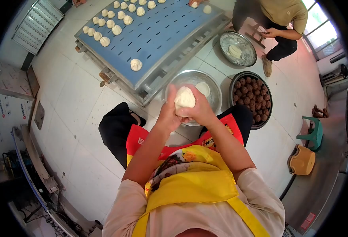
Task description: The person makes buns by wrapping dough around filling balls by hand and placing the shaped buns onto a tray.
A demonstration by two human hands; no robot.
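Note:
Between both hands sits a pale dough bun (184,97), its gathered top facing up. My left hand (168,113) wraps its left side, the thumb blurred. My right hand (202,110) curls round the right side and beneath it. The hands are above a metal basin (217,90), where a piece of pale dough (203,89) shows behind my right hand. Just to the right, a dark tub (232,94) holds several brown filling balls (252,97). One single bun (136,64) rests on the near part of the blue slotted board (158,43).
More buns (116,30) stand in rows on the board's far left. Another person (282,19) sits at the right by a floured basin (254,59) with dough. Another hand (193,2) touches a bun at the board's far edge. A green stool (311,133) stands right.

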